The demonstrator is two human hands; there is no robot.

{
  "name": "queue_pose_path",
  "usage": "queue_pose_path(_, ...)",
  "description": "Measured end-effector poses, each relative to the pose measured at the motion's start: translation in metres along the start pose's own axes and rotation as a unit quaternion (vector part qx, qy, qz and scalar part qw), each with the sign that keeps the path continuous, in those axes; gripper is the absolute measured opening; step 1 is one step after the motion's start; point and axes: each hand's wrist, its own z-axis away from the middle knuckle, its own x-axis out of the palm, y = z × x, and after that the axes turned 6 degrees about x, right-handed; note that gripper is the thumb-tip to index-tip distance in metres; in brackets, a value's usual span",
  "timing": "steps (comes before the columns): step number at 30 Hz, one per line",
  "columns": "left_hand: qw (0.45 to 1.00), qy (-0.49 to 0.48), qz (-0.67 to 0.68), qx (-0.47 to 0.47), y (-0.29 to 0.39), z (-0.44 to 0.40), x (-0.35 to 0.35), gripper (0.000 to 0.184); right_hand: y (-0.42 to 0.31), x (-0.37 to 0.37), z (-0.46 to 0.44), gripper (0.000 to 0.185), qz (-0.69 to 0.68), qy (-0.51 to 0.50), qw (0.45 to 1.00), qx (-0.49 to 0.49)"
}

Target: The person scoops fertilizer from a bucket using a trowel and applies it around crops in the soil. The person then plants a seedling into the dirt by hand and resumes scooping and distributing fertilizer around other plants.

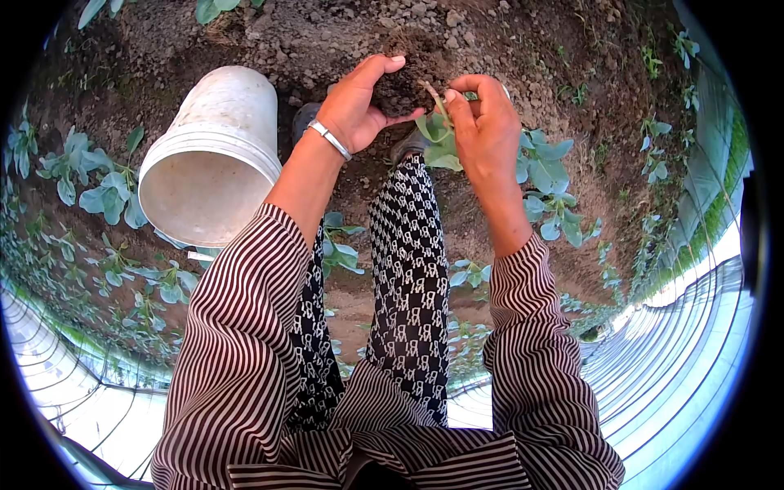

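My right hand [487,122] pinches a leafy seedling [439,145] by its stem, thumb against fingers. The seedling's pale stem end points up toward the dark soil, and its green leaves hang below. Close by on the left, my left hand [357,108] is open, its thumb and fingers spread apart around a patch of dark loose soil [400,88]. Whether any of that soil rests in the palm, I cannot tell. A metal bracelet [330,140] circles the left wrist.
A white bucket [233,102] lies tipped on its side left of my left arm, its mouth facing me. Leafy plants [549,167] grow to the right, and more plants [102,184] stand at the left. Crumbly soil [531,49] stretches ahead. My shoes are partly hidden.
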Motion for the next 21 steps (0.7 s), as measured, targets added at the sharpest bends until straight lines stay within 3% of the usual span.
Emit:
queue_pose_path(4,1.000,-0.015,-0.007,0.019,-0.002,0.006,0.000,0.028,0.007,0.004,0.001,0.011,0.004,0.013,1.000,-0.022)
queue_pose_path(7,0.999,-0.037,-0.015,0.034,-0.005,0.009,0.001,0.031,0.009,0.005,0.003,0.011,-0.002,0.016,1.000,0.016)
queue_pose_path(10,0.998,-0.035,-0.020,0.041,-0.007,0.012,0.004,0.035,0.008,0.005,0.002,0.018,-0.099,0.013,0.990,0.104)
queue_pose_path(13,0.998,-0.029,-0.029,0.049,-0.010,0.012,0.005,0.037,0.010,0.000,-0.002,0.029,0.035,0.026,0.999,0.015)
queue_pose_path(16,0.998,-0.022,-0.039,0.049,-0.014,0.010,0.003,0.037,0.021,0.003,-0.009,0.037,-0.049,-0.030,0.996,0.069)
queue_pose_path(19,0.999,-0.029,-0.014,0.028,-0.012,0.013,0.003,0.036,0.008,-0.004,-0.007,0.035,-0.101,-0.061,0.975,0.188)
queue_pose_path(21,0.999,-0.039,0.006,0.004,-0.009,0.015,0.000,0.035,0.007,-0.005,-0.007,0.033,-0.132,-0.076,0.966,0.207)
